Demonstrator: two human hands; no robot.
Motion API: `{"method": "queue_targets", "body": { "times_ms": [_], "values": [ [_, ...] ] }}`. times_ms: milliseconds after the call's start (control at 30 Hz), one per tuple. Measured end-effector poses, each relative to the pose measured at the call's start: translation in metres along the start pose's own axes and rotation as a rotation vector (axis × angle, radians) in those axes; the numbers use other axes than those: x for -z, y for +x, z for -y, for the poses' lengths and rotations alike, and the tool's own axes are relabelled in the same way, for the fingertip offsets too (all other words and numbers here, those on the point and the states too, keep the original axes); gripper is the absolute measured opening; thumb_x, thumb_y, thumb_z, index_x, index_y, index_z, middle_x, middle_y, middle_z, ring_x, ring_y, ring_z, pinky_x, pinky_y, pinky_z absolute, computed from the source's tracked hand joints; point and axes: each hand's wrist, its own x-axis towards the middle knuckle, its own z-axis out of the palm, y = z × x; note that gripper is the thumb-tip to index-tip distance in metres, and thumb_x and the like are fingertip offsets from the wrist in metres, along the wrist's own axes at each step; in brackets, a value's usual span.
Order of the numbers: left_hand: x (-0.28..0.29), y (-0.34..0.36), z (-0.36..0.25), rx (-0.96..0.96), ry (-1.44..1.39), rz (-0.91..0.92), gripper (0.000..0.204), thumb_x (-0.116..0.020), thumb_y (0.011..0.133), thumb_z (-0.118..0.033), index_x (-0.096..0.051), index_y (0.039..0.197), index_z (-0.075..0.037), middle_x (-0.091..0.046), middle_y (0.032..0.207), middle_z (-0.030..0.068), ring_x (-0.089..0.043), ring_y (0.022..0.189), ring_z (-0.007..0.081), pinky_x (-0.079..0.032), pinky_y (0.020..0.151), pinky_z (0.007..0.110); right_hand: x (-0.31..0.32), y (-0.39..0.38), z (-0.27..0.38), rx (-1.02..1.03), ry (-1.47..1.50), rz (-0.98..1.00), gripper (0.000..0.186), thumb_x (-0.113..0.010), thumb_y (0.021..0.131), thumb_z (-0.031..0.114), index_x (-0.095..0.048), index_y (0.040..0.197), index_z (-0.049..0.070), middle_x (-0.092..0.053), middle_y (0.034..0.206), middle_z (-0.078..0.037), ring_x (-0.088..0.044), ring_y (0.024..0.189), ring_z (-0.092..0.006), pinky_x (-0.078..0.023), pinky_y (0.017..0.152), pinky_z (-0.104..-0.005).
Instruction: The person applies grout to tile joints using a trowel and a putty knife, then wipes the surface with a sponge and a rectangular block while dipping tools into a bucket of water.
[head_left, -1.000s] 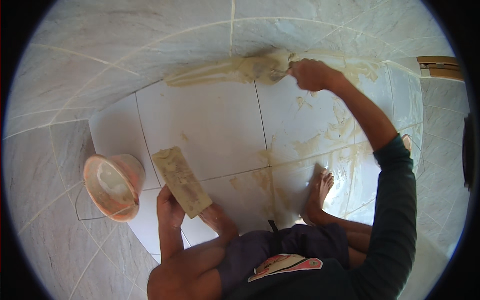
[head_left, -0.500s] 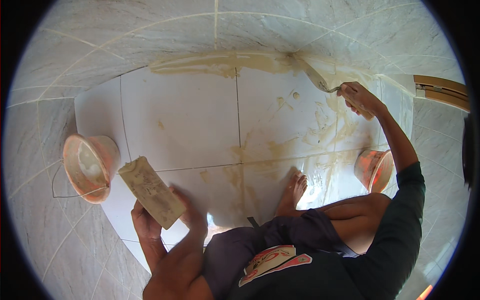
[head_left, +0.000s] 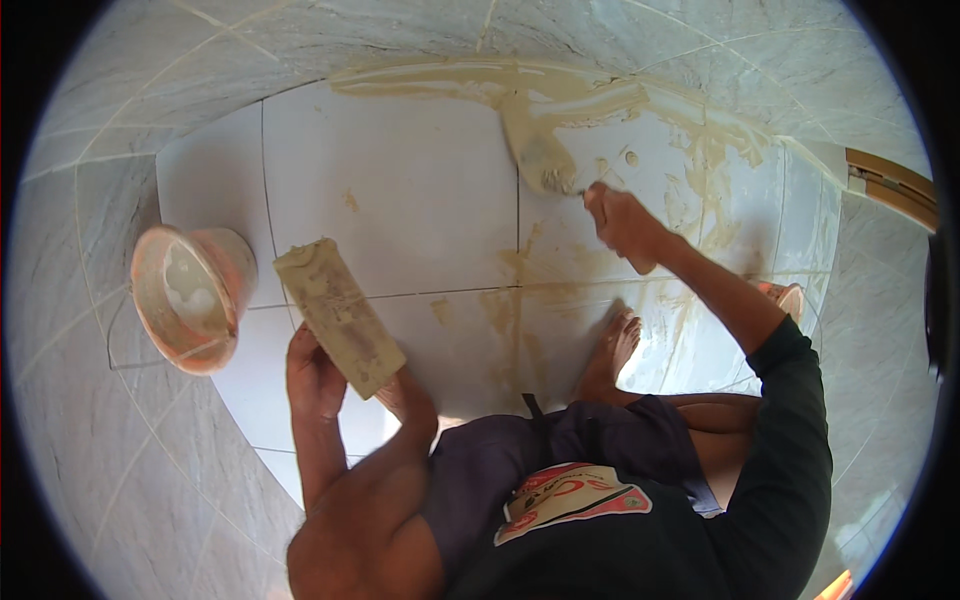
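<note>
Fingers (head_left: 597, 203) of right hand (head_left: 628, 232): closed round the handle of one trowel (head_left: 540, 162). Blade: paste-coated, over a dark tile joint near the far edge of the floor (head_left: 390, 190); half a second earlier, farther right along that edge. Left hand (head_left: 318, 375): fingers partly hidden, gripping one paste-smeared board (head_left: 340, 318) from beneath. Paste (head_left: 420, 80): band along the far edge. Buckets, two: one (head_left: 236, 268) at the left edge; another (head_left: 791, 298) near the right, now more hidden behind the forearm.

Dark shirt (head_left: 660, 555) — dusky purple shorts (head_left: 490, 455)
</note>
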Motion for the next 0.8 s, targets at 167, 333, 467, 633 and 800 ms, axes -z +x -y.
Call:
{"method": "queue_targets", "body": {
  "times_ms": [167, 333, 467, 633, 800],
  "values": [
    [-0.025, 0.052, -0.015, -0.034, 0.195, -0.051, 0.033, -0.055, 0.098, -0.016, -0.052, 0.124, 0.005, -0.064, 0.115, 0.0108, -0.063, 0.103, 0.0204, -0.052, 0.090, 0.035, 0.037, 0.000, 0.061, -0.236, -0.013, 0.132, 0.015, -0.039, 0.097, 0.008, -0.049, 0.095, -0.003, -0.058, 0.083, -0.028, -0.062, 0.077, -0.0417, -0.051, 0.064, -0.0475],
    [-0.057, 0.119, -0.026, -0.155, 0.409, -0.032, 0.030, -0.059, 0.098, -0.018, -0.056, 0.120, 0.002, -0.064, 0.108, 0.0068, -0.062, 0.096, 0.0155, -0.050, 0.087, 0.033, 0.013, 0.009, 0.049, -0.100, -0.079, 0.071, 0.021, -0.043, 0.096, 0.013, -0.047, 0.097, -0.007, -0.058, 0.075, -0.028, -0.061, 0.067, -0.0432, -0.050, 0.058, -0.0463],
    [-0.056, 0.140, -0.042, -0.275, 0.420, -0.034, 0.029, -0.058, 0.099, -0.019, -0.056, 0.120, 0.000, -0.064, 0.107, 0.0063, -0.062, 0.096, 0.0151, -0.050, 0.087, 0.033, 0.017, -0.031, 0.074, -0.263, 0.300, 0.080, 0.016, -0.047, 0.090, 0.010, -0.057, 0.100, 0.001, -0.062, 0.085, -0.022, -0.064, 0.076, -0.0328, -0.050, 0.058, -0.0399],
    [-0.070, 0.133, -0.040, -0.232, 0.412, 0.007, 0.031, -0.057, 0.099, -0.020, -0.055, 0.123, 0.000, -0.064, 0.108, 0.0070, -0.062, 0.098, 0.0162, -0.051, 0.087, 0.033, 0.068, -0.070, -0.048, -0.772, 0.563, -0.364, 0.029, -0.048, 0.091, 0.031, -0.056, 0.104, 0.006, -0.053, 0.078, -0.005, -0.052, 0.055, -0.0115, -0.045, 0.046, -0.0274],
    [-0.065, 0.126, -0.042, -0.180, 0.478, 0.037, 0.036, -0.058, 0.099, -0.021, -0.053, 0.126, 0.002, -0.063, 0.111, 0.0092, -0.063, 0.099, 0.0173, -0.053, 0.085, 0.032, 0.013, -0.071, -0.050, -0.538, 0.644, -0.416, 0.047, -0.043, 0.096, 0.052, -0.057, 0.096, 0.007, -0.049, 0.067, -0.002, -0.047, 0.048, -0.0099, -0.041, 0.042, -0.0273]
  ]
}}
